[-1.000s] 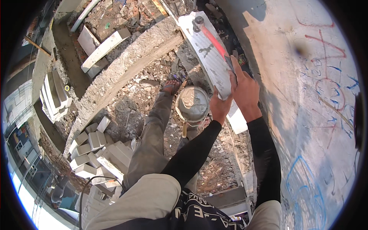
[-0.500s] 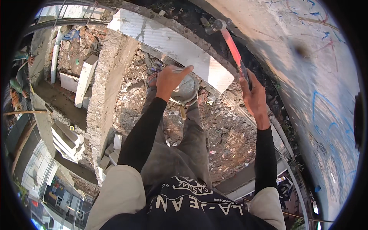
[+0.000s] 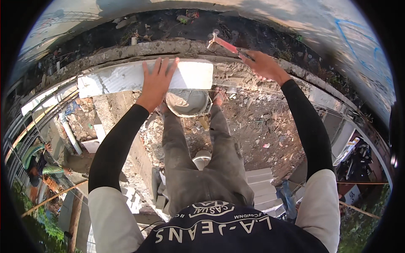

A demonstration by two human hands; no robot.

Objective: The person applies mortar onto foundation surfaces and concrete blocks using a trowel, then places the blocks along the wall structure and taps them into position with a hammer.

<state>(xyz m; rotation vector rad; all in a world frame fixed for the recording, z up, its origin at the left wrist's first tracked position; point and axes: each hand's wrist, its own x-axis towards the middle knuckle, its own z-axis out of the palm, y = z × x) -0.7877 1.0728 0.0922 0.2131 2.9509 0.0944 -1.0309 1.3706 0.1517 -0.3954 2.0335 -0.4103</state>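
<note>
My left hand (image 3: 158, 83) lies with its fingers spread on the top of a long pale block (image 3: 194, 72) set in a row along the low wall. In my right hand (image 3: 266, 66) is a hammer (image 3: 228, 44), gripped by the dark end of its red handle. The hammer's metal head points up and away, over the dark strip behind the wall and clear of the block. A round bucket (image 3: 188, 109) with wet grey mortar stands close to the block's near side, between my feet, just right of my left hand.
Rubble ground (image 3: 270, 126) spreads around my legs. Pale blocks (image 3: 262, 185) are stacked behind me on the right. A tall plastered wall (image 3: 261, 10) rises beyond the dark strip. Thin string (image 3: 270, 90) runs along the low wall. Another person (image 3: 40, 162) is at the far left.
My view has swung right to face the low wall. My left hand has gone from above the bucket to flat on the block. My right hand still holds the hammer.
</note>
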